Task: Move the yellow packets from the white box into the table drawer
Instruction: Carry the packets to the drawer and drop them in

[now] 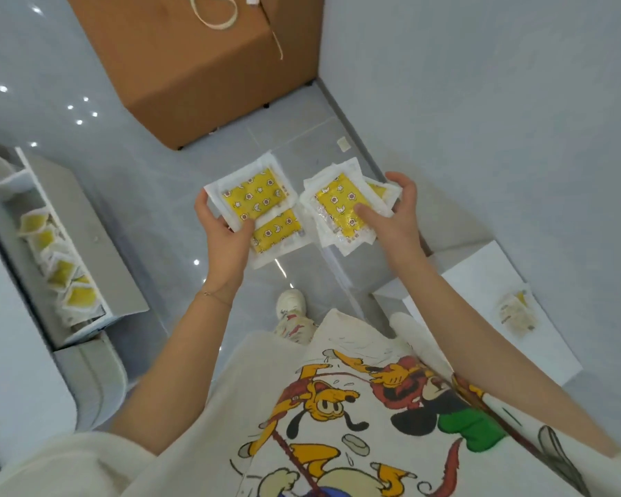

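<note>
We judge the yellow packets (255, 204) light, soft and slippery: left hand (223, 242) and right hand (391, 217) each pinch a fanned stack by its white borders.

Brown cardboard box (201, 66) at top, standing on glossy grey tiled floor (151, 195), just beside pale wall (481, 84). Cream strap (214, 12) looped on box top. 1 small pale scrap (342, 143) on floor near wall base. 1 light shoe (292, 303) below centre. Cream T-shirt (337, 407) with cartoon print along bottom.
</note>
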Demonstrator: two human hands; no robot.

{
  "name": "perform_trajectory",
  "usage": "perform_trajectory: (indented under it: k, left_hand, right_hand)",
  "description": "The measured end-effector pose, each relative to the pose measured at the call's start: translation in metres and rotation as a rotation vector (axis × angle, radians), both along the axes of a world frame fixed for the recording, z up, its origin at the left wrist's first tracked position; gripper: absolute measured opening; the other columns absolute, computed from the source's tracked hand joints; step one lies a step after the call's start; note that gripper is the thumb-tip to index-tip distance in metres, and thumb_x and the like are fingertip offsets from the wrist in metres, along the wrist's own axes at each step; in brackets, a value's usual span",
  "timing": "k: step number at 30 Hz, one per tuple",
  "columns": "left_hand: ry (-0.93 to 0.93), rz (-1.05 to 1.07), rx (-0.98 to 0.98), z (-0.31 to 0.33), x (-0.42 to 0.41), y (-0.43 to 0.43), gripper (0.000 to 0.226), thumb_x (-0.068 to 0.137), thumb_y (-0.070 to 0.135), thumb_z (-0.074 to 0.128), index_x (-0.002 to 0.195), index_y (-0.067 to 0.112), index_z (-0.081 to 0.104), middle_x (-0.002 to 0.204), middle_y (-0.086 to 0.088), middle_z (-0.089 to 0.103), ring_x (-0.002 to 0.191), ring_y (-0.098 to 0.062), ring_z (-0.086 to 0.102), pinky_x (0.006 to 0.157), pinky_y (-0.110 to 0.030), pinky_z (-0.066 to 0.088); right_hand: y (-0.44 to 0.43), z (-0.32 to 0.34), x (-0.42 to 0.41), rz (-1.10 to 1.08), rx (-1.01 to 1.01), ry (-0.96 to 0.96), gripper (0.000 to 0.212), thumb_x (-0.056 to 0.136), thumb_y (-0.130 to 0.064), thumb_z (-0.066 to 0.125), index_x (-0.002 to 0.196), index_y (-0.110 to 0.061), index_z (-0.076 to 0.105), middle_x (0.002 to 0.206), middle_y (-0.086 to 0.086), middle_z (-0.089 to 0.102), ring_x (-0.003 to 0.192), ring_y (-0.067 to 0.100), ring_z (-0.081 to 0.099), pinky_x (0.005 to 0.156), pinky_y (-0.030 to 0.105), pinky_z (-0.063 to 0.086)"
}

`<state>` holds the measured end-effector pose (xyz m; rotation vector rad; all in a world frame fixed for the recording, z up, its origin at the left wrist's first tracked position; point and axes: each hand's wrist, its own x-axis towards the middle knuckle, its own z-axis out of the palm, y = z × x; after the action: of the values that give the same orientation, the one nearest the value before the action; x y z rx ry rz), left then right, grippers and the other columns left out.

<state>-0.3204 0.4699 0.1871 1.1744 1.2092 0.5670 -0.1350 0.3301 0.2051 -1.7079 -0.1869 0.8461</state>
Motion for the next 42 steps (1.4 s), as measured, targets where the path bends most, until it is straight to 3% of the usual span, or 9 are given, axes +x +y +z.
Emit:
perform_trajectory:
  k: [4,8,12,20,28,30,35,38,42]
  left_hand:
    - [-0.024,0.137,0.015,0.011,-0.047,0.051,0.071,0.090,-0.004,0.055,0.141,0.030,0.018,0.127,-0.010,0.059,0.108,-0.017,0.065,0.083,-0.029,0.057]
    - [-0.035,0.240,0.025,0.015,-0.086,0.085,0.074,0.090,-0.005,0.054,0.145,0.026,0.015,0.128,-0.008,0.059,0.110,-0.017,0.064,0.089,-0.035,0.056]
    - [-0.034,0.410,0.028,0.014,-0.127,0.113,0.076,0.089,-0.010,0.053,0.147,0.022,0.015,0.113,0.011,0.060,0.099,-0.002,0.066,0.076,-0.022,0.056]
    - [-0.063,0.737,0.014,0.004,-0.186,0.169,0.078,0.087,-0.008,0.054,0.147,0.025,0.015,0.123,0.000,0.059,0.107,-0.013,0.065,0.086,-0.036,0.057]
    - [-0.076,1.116,-0.036,-0.013,-0.219,0.222,0.079,0.088,-0.011,0.053,0.149,0.018,0.012,0.124,-0.001,0.057,0.111,-0.016,0.061,0.097,-0.044,0.051]
    - [-0.062,1.213,-0.053,-0.020,-0.231,0.226,0.077,0.087,-0.011,0.054,0.147,0.018,0.016,0.118,0.003,0.058,0.106,-0.012,0.062,0.095,-0.042,0.052]
    - [-0.112,1.401,-0.064,-0.040,-0.261,0.223,0.072,0.083,-0.006,0.058,0.136,0.028,0.024,0.135,-0.013,0.050,0.118,-0.023,0.058,0.091,-0.034,0.055]
    - [-0.132,1.502,-0.073,-0.055,-0.281,0.226,0.069,0.083,-0.007,0.057,0.133,0.029,0.027,0.133,-0.011,0.051,0.116,-0.021,0.059,0.086,-0.031,0.056]
    - [-0.191,1.665,-0.163,-0.082,-0.312,0.236,0.068,0.087,-0.012,0.050,0.136,0.027,0.024,0.125,-0.005,0.054,0.108,-0.017,0.061,0.084,-0.032,0.055]
  right_hand:
    - [0.069,0.010,-0.026,0.087,0.029,-0.008,0.059,0.080,0.000,0.071,0.119,-0.033,0.040,0.107,-0.004,0.058,0.095,0.015,0.065,0.080,0.038,0.058]
    - [0.126,0.014,-0.050,0.197,0.049,0.024,0.057,0.082,0.000,0.069,0.125,-0.024,0.040,0.114,0.004,0.057,0.097,0.018,0.064,0.071,0.030,0.056]
    - [0.192,0.010,-0.084,0.334,0.040,0.050,0.054,0.081,0.001,0.069,0.123,-0.021,0.043,0.114,0.006,0.059,0.094,0.017,0.065,0.063,0.024,0.053]
    - [0.323,-0.004,-0.134,0.612,0.033,0.102,0.051,0.079,-0.004,0.071,0.117,-0.025,0.045,0.115,0.006,0.060,0.096,0.022,0.066,0.062,0.024,0.053]
    - [0.455,0.000,-0.170,0.917,-0.009,0.073,0.050,0.083,0.002,0.066,0.121,-0.020,0.041,0.103,-0.005,0.059,0.081,0.008,0.063,0.055,0.018,0.051]
    - [0.483,0.002,-0.183,1.004,-0.015,0.051,0.053,0.080,-0.003,0.069,0.122,-0.020,0.041,0.107,-0.002,0.057,0.085,0.010,0.062,0.057,0.018,0.051]
    - [0.539,-0.001,-0.226,1.105,-0.043,0.044,0.051,0.082,-0.004,0.068,0.122,-0.021,0.041,0.105,-0.006,0.059,0.084,0.010,0.064,0.061,0.025,0.053]
    - [0.566,-0.012,-0.262,1.157,-0.075,0.078,0.053,0.074,-0.011,0.071,0.115,-0.026,0.042,0.107,-0.004,0.059,0.087,0.013,0.065,0.070,0.033,0.055]
    - [0.601,-0.041,-0.313,1.218,-0.148,0.095,0.047,0.083,-0.001,0.065,0.112,-0.030,0.043,0.110,-0.003,0.059,0.088,0.015,0.064,0.080,0.040,0.053]
